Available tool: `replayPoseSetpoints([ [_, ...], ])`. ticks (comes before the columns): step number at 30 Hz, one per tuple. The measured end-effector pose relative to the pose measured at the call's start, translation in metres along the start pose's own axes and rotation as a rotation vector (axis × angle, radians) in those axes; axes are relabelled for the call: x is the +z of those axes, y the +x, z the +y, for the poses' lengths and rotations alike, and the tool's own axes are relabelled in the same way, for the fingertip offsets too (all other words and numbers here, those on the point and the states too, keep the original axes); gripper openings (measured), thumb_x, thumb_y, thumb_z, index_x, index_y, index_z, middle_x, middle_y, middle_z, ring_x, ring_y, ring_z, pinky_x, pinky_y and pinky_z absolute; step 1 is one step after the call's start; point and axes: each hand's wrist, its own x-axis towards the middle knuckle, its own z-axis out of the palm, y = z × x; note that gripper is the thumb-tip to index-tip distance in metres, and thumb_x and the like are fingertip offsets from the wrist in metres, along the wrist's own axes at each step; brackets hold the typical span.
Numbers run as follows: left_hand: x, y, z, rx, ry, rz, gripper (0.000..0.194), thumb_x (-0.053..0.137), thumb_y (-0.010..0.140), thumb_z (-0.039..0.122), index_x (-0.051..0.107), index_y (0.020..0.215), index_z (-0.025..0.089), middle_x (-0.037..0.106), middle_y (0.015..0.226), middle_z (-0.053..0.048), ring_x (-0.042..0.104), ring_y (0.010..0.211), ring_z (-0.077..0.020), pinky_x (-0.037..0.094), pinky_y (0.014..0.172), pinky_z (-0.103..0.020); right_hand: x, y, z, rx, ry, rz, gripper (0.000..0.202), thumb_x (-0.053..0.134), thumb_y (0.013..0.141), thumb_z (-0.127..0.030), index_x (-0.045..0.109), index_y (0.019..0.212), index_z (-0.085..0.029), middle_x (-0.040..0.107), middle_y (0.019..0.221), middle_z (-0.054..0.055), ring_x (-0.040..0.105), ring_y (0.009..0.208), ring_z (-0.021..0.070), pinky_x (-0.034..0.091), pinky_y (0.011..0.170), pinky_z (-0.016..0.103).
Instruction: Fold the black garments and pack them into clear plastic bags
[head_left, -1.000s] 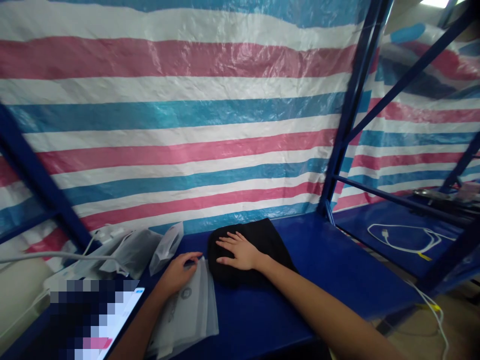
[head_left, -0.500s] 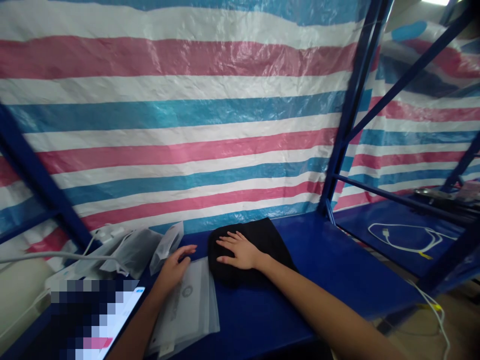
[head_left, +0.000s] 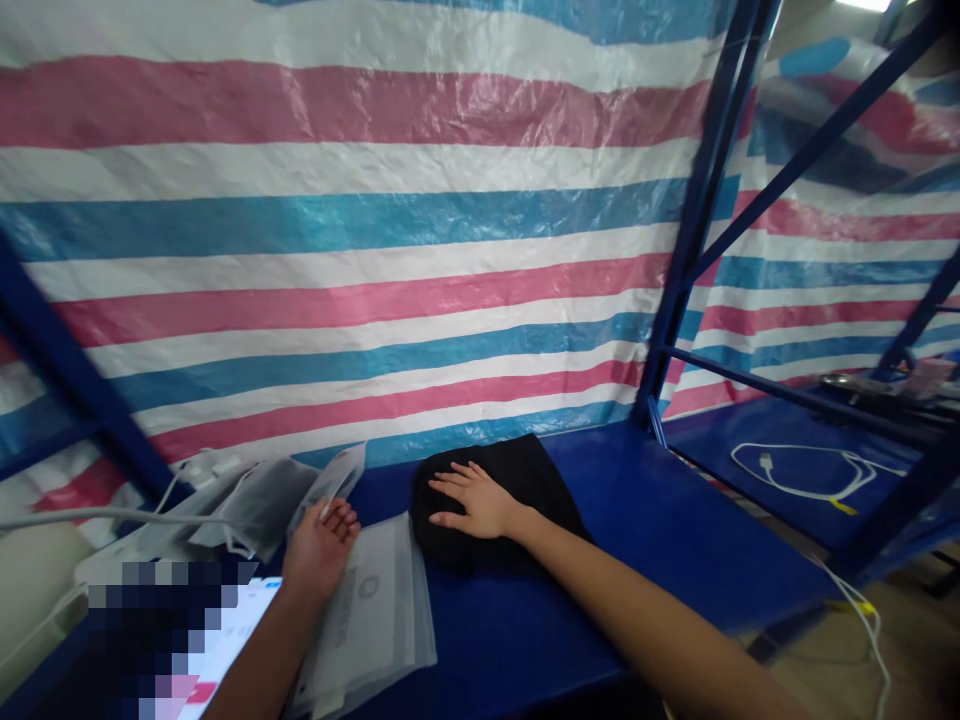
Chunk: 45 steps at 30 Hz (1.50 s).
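Note:
My right hand (head_left: 476, 505) lies flat, fingers spread, on a folded black cloth item (head_left: 551, 490) whose exact kind I cannot make out. At the left, my left hand (head_left: 322, 545) is turned palm up with its fingers curled. Thumb and fingers pinch the lower end of a translucent plastic bag (head_left: 345, 470) that stands up beyond them. Below this hand, several flat frosted plastic bags (head_left: 382, 600) with a round grey print lie stacked on the blue table (head_left: 637, 540).
More frosted bags (head_left: 259, 500) lean at the left beside a grey cable (head_left: 112, 513) and white plugs (head_left: 214, 465). A lit screen (head_left: 225, 630), partly pixelated, lies at lower left. Blue metal posts (head_left: 675, 270) frame a striped tarp (head_left: 375, 300). A white cable (head_left: 795, 490) rests on the right-hand table.
My left hand has drawn back to the left, turned palm up and closed on the standing plastic bag. My right hand stays on the black cloth. The view has shifted slightly.

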Motion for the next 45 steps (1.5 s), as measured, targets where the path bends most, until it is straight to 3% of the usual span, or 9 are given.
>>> replayPoseSetpoints([
  [3,0.015,0.002,0.003,0.258,0.089,-0.011,0.024,0.064,0.093,0.025,0.061,0.07,0.017,0.06,0.065,0.0,0.056,0.057,-0.0122,0.049,0.055,-0.021,0.003,0.0,0.001,-0.021,-0.004,0.036,0.071,0.054,0.102,-0.071,0.047,0.161,-0.032,0.051,0.164,0.009,0.032,0.159,0.0394,0.017,0.13,0.068],
  [7,0.056,-0.006,0.004,0.444,0.312,-0.272,0.033,0.073,0.089,0.043,0.069,0.072,0.016,0.067,0.071,-0.004,0.061,0.065,-0.0158,0.052,0.066,-0.026,-0.002,0.002,-0.005,-0.065,0.018,0.235,0.073,0.064,0.102,-0.055,0.041,0.164,-0.023,0.051,0.162,0.015,0.043,0.153,0.0356,0.035,0.127,0.058],
  [10,0.086,-0.012,-0.008,0.412,0.434,-0.504,0.044,0.074,0.087,0.056,0.072,0.074,0.014,0.068,0.072,-0.006,0.063,0.069,-0.0177,0.053,0.072,-0.029,-0.013,0.002,-0.013,-0.1,0.001,0.502,0.071,0.062,0.103,-0.039,0.034,0.165,-0.018,0.049,0.16,0.019,0.045,0.149,0.0322,0.042,0.124,0.053],
  [13,0.097,-0.011,-0.03,0.251,0.492,-0.598,0.054,0.072,0.084,0.067,0.07,0.073,0.014,0.065,0.068,-0.005,0.06,0.063,-0.0157,0.049,0.063,-0.027,-0.02,0.0,-0.016,-0.116,-0.065,0.645,0.066,0.064,0.102,-0.034,0.039,0.161,-0.021,0.049,0.157,0.018,0.043,0.148,0.0337,0.04,0.125,0.058],
  [16,0.088,-0.002,-0.047,0.089,0.589,-0.579,0.063,0.066,0.081,0.078,0.064,0.068,0.016,0.052,0.055,0.001,0.043,0.045,-0.0092,0.029,0.044,-0.021,-0.018,-0.001,-0.013,-0.122,-0.11,0.626,0.058,0.065,0.1,-0.027,0.047,0.155,-0.022,0.054,0.151,0.017,0.044,0.147,0.0343,0.039,0.123,0.06],
  [19,0.07,0.007,-0.05,0.018,0.633,-0.586,0.065,0.058,0.079,0.081,0.062,0.07,0.017,0.047,0.053,0.003,0.031,0.039,-0.007,0.012,0.041,-0.021,-0.015,-0.001,-0.01,-0.138,-0.105,0.588,0.049,0.063,0.1,-0.02,0.054,0.148,-0.023,0.061,0.142,0.015,0.05,0.141,0.0326,0.043,0.121,0.058],
  [23,0.057,0.012,-0.048,0.053,0.662,-0.586,0.058,0.051,0.08,0.075,0.058,0.065,0.019,0.044,0.051,0.003,0.033,0.039,-0.009,0.014,0.041,-0.023,-0.016,-0.002,-0.018,-0.179,-0.108,0.561,0.043,0.061,0.101,-0.02,0.057,0.144,-0.022,0.063,0.137,0.014,0.056,0.133,0.0314,0.045,0.117,0.057],
  [33,0.056,0.007,-0.065,0.326,0.951,-0.662,0.062,0.044,0.09,0.072,0.045,0.051,0.024,0.036,0.044,0.003,0.034,0.044,-0.0129,0.024,0.05,-0.028,-0.015,-0.003,-0.033,-0.39,-0.179,0.495,0.025,0.058,0.105,-0.019,0.066,0.128,-0.023,0.071,0.119,0.01,0.059,0.119,0.028,0.051,0.104,0.05],
  [45,0.055,0.005,-0.063,0.337,1.008,-0.726,0.061,0.044,0.092,0.066,0.046,0.046,0.025,0.041,0.042,0.001,0.035,0.044,-0.0145,0.026,0.052,-0.03,-0.019,-0.001,-0.038,-0.41,-0.272,0.453,0.018,0.053,0.106,-0.021,0.069,0.112,-0.021,0.072,0.111,0.011,0.061,0.109,0.0277,0.052,0.101,0.048],
])
